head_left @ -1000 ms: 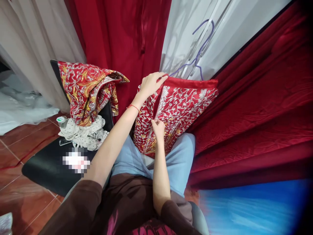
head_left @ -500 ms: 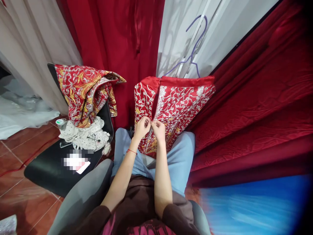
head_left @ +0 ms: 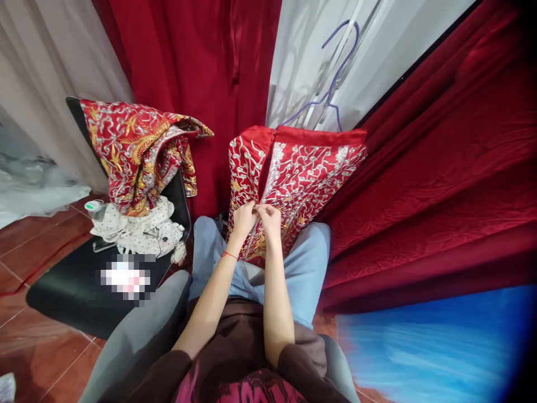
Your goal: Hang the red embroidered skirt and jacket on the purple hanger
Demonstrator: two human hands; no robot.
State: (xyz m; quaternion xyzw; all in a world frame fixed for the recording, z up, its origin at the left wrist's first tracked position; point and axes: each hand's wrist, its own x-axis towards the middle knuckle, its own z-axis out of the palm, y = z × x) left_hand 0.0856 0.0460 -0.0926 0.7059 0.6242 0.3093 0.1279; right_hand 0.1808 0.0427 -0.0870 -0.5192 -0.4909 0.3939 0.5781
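In front of the person's lap in the head view, a red embroidered garment [head_left: 306,173] hangs below a purple hanger [head_left: 331,92], between the knees. The cloth looks soft but is probably weighty and stiffened by its dense stitching, which could snag; the plain waistband [head_left: 323,137] seems the safest hold. Both forearms reach forward, converging at the slit's lower end, where the left hand [head_left: 244,219] and right hand [head_left: 271,220] touch, fingers pinching the garment; any fastener between them is too small to tell.
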